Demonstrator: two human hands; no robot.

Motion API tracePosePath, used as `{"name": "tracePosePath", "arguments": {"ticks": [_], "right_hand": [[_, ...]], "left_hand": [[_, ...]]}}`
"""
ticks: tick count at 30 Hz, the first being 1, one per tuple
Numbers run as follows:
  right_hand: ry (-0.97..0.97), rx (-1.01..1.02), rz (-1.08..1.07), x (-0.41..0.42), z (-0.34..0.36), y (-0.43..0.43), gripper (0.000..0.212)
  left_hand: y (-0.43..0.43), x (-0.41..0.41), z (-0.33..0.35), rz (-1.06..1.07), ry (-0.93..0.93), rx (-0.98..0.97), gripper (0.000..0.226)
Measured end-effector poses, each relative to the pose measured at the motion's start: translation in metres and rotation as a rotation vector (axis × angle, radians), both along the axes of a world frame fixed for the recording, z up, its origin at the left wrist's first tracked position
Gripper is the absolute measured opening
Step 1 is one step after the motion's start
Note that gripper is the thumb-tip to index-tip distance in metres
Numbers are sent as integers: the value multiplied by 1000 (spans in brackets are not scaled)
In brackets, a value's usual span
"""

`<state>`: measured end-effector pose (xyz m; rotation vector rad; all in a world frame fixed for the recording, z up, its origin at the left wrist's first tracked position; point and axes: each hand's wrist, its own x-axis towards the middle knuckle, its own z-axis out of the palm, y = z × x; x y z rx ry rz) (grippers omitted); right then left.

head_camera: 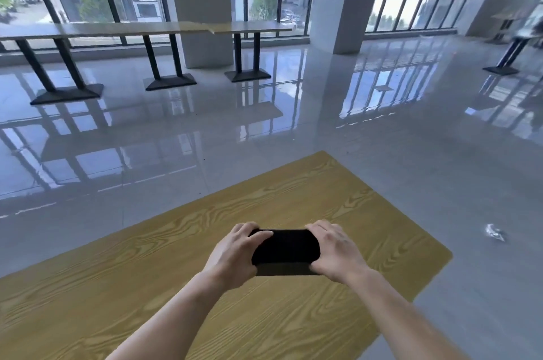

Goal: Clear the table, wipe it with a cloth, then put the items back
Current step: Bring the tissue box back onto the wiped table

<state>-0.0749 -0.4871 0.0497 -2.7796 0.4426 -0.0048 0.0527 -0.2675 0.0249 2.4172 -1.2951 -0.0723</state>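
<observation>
Left hand (232, 254): gripping the left end of the black cloth (286, 248), fingers (261, 233) curling over its top edge.
Right hand (338, 254): clamping the right end the same way.
Cloth: sitting stretched between both hands, over the middle of the wood-grain bench (293, 192), whether touching it, I cannot tell.
Floor (264, 124): a pale crumpled scrap (495, 232) is lying right of the bench.

Cloth (285, 248) on table (147, 286), between both hands.

Glossy grey floor (293, 130), long tables (117, 29) by tall windows (88, 1), white pillar (338, 7), crumpled scrap (495, 232) on floor
</observation>
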Motion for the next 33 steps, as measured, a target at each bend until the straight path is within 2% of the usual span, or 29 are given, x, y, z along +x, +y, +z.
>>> {"name": "tracePosePath", "arguments": {"ticks": [8, 21, 33], "right_hand": [[28, 2, -124, 19, -1, -54, 76], [38, 66, -93, 126, -33, -202, 64], [16, 109, -139, 173, -55, -261, 66]], "left_hand": [[-72, 39, 4, -108, 0, 4, 67], [-222, 140, -12, -31, 44, 105, 71], [-293, 191, -27, -33, 83, 115, 68]]}}
